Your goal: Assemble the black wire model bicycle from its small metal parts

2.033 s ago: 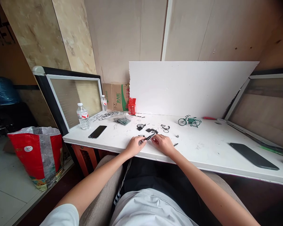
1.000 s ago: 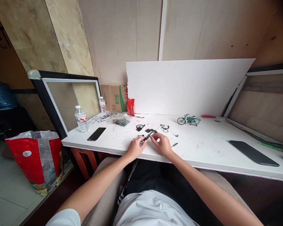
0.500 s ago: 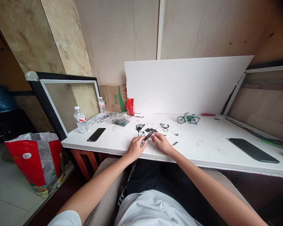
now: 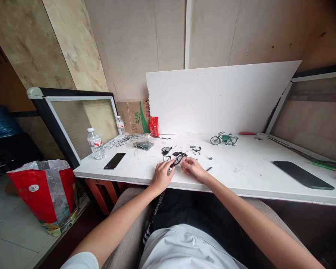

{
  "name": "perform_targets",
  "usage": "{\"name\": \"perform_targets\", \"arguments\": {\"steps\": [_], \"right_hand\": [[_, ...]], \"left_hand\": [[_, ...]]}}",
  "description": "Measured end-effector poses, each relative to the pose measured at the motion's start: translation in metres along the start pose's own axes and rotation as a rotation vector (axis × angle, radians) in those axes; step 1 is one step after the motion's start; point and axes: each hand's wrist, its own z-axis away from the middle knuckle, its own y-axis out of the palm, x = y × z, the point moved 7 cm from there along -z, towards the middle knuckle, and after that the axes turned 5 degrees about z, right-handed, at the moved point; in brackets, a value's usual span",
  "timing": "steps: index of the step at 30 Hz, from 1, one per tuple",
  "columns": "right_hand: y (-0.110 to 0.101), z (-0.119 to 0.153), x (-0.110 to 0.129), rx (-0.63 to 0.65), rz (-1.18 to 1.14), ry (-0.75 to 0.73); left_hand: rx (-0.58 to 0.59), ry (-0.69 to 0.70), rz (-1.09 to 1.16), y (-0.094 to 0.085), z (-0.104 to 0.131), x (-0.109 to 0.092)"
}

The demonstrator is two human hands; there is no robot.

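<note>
Black, thin-spoked: gripping round part (image 4: 178, 160) in left hand (image 4: 161, 175), left of and nearer than green model bicycle (image 4: 224, 140). Tilted, likely to turn face toward right hand (image 4: 192, 166). With right, fingers bent close to rim; can't make out if touching or pinching anything. Beyond, left of bicycle: loose black parts (image 4: 176, 154), probably spread for easy reach. Set side-on, presumably to keep whole outline visible: bicycle itself. Farther back, left of bicycle: red box (image 4: 154, 127).

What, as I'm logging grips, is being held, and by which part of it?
The left hand pinches a small dark part by its near end; whether the right hand grips its other edge cannot be told.
</note>
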Motion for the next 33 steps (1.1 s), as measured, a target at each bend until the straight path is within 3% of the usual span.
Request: {"name": "perform_targets", "arguments": {"steps": [6, 12, 33], "right_hand": [[-0.004, -0.003, -0.008, -0.051, 0.047, -0.030], [-0.008, -0.002, 0.001, -0.145, 0.209, -0.103], [-0.008, 0.002, 0.003, -0.176, 0.197, -0.075]], "left_hand": [[-0.004, -0.042, 0.033, 0.001, 0.002, 0.004], [0.001, -0.060, 0.060, 0.002, 0.002, 0.005], [0.016, -0.046, 0.095, 0.002, 0.001, 0.004]]}}
